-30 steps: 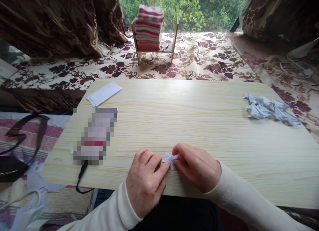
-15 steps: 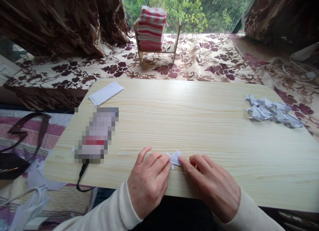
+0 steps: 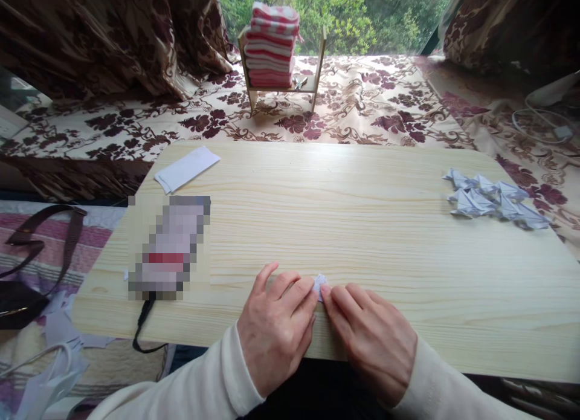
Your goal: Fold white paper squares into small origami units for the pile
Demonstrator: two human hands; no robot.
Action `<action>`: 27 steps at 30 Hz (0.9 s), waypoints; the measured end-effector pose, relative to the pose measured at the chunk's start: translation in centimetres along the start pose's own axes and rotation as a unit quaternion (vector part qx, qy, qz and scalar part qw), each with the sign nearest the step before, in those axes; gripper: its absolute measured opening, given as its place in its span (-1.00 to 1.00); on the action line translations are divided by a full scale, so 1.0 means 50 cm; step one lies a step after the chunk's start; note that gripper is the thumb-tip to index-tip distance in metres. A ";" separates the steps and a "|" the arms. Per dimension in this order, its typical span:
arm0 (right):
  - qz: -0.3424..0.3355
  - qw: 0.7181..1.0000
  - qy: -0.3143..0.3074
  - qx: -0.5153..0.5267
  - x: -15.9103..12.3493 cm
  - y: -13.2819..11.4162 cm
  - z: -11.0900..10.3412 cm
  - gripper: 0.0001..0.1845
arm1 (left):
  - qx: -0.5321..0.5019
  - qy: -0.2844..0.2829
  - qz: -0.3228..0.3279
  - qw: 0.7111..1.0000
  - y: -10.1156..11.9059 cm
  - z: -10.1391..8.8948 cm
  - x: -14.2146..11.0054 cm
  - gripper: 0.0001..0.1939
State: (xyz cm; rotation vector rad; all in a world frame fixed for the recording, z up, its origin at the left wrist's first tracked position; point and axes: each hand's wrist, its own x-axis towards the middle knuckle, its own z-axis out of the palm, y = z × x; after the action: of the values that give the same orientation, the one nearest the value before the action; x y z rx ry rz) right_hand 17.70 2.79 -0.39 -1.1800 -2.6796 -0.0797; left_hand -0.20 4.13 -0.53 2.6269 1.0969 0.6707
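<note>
A small folded piece of pale paper (image 3: 319, 283) lies on the wooden table (image 3: 344, 220) near its front edge. My left hand (image 3: 277, 329) rests to its left, fingers extended, fingertips pressing on the paper. From the right, my right hand (image 3: 369, 341) meets it with the fingers laid flat, their tips on the paper too. Most of the paper is hidden under the fingertips. Both sleeves are cream-white.
Several folded paper pieces (image 3: 493, 197) lie heaped at the table's right edge. A white paper strip (image 3: 186, 168) sits at the far left, a blurred object (image 3: 168, 246) with a black cable below it. A wooden rack with striped cloths (image 3: 272, 45) stands behind. A dark bag (image 3: 27, 275) lies left.
My right hand went from pinching the paper to lying flat on it. Both hands closed in, and the paper is now mostly covered by the fingertips.
</note>
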 end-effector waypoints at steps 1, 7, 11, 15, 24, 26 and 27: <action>0.007 1.000 -0.004 0.021 0.000 0.007 -0.002 -0.71 | 0.002 0.002 0.006 1.000 -0.001 0.000 -0.001 -0.72; 0.090 0.982 -0.035 0.162 -0.023 0.062 -0.004 -0.52 | 0.032 -0.010 0.023 0.999 -0.003 -0.002 -0.010 -0.69; 0.046 0.995 -0.029 0.085 -0.020 0.054 0.009 -0.49 | 0.038 -0.018 0.026 0.999 0.002 -0.003 -0.016 -0.67; 0.041 0.996 -0.041 0.065 0.001 0.053 0.006 -0.60 | 0.044 -0.019 0.027 0.998 -0.001 -0.001 -0.016 -0.68; 0.054 0.983 -0.020 0.172 0.009 0.075 -0.005 -0.64 | 0.073 0.030 0.113 0.990 -0.053 -0.035 0.037 -0.75; 0.069 0.984 -0.013 0.165 0.012 0.066 0.003 -0.63 | 0.062 0.052 0.051 0.995 -0.032 -0.042 0.034 -0.77; 0.075 0.984 -0.008 0.164 0.015 0.063 0.007 -0.63 | 0.047 0.063 0.006 0.997 -0.018 -0.044 0.029 -0.77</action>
State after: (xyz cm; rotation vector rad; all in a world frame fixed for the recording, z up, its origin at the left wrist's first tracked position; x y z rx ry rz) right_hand 19.45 5.52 -0.67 -1.2672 -2.4795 0.3800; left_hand -0.93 5.88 1.51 2.7034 1.1746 0.8161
